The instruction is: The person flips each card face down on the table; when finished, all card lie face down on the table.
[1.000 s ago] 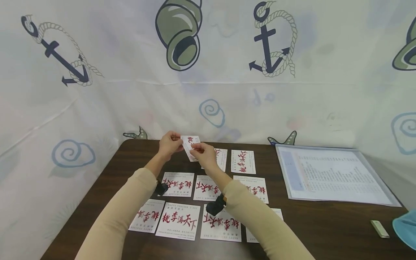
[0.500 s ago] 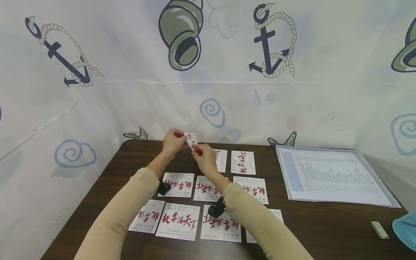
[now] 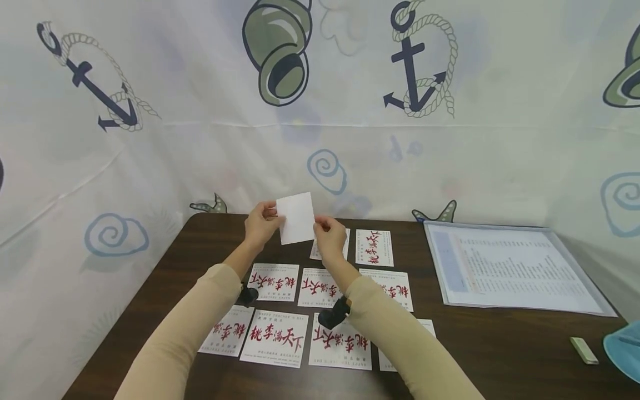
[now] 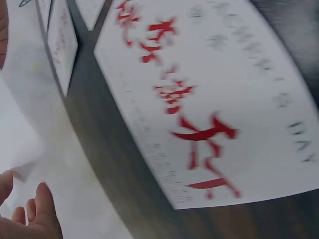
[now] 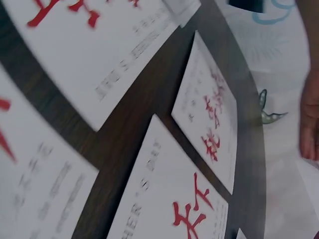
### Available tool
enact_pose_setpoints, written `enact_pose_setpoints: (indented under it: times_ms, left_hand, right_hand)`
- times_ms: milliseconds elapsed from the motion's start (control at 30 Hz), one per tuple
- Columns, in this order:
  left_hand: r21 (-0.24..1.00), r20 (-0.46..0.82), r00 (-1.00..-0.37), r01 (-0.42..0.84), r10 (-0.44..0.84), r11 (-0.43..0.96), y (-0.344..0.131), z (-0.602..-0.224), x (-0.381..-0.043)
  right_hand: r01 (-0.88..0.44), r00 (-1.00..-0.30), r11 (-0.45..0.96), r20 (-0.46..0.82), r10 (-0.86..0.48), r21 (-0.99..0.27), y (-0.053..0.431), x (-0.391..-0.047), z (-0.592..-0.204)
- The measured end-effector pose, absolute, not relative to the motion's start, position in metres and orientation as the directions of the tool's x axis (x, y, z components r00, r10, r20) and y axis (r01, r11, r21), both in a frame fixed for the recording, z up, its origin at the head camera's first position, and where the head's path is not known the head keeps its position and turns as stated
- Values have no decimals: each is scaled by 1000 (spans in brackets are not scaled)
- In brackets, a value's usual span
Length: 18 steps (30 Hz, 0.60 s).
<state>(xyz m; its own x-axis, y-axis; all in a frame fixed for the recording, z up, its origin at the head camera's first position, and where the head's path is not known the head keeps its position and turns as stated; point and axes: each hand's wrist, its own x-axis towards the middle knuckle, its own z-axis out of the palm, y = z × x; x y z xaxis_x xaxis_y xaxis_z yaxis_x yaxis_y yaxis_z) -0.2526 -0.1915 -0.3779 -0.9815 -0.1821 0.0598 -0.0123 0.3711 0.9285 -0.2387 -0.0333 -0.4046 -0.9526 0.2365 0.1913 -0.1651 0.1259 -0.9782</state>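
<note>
Between my hands a square white card (image 3: 296, 218) is held up over the far side of the table, its blank face toward me. My left hand (image 3: 260, 226) pinches its left edge between thumb and fingers. My right hand (image 3: 330, 239) pinches it at the lower right edge. In the left wrist view, part of the card (image 4: 17, 132) shows beside fingers at the lower left. Just behind my right hand lies a partly hidden card (image 3: 316, 253); farther right is another printed card (image 3: 374, 248) with red characters.
Several more printed cards lie in two rows nearer me, including one card (image 3: 274, 339) with upright lettering. A sheet in a clear sleeve (image 3: 515, 269) lies at the right. Beyond it are a small pale green bar (image 3: 584, 351) and a light blue item (image 3: 625, 350). A printed curtain (image 3: 350, 166) hangs behind.
The held card has turned from its red printed face to its blank face and is raised slightly. My right hand has moved a little to the right, to the card's right edge.
</note>
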Motion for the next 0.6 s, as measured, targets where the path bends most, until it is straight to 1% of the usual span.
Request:
enact_pose_setpoints:
  times_ms: [133,267,400,600]
  left_hand:
    - [934,1,-985,-62,-175,352,-197,-384,-248]
    - [933,-15,-985,-76,-174,352,-200,-387,-245]
    - [914,-32,-981,-107,-193,392,-207,-388,-244]
    - [883,-73,-977,-157,-202,443,-221,-391,-244]
  right_hand:
    - [-106,-953,40,113,282,-994,-35,-241,-404]
    - [-37,-956,22,42,291,-999,-39,-243,-407]
    - [12,-962,52,2,272,-999,-46,-242,-413]
    - [0,-978,133,28,207,-991,-57,-240,-420]
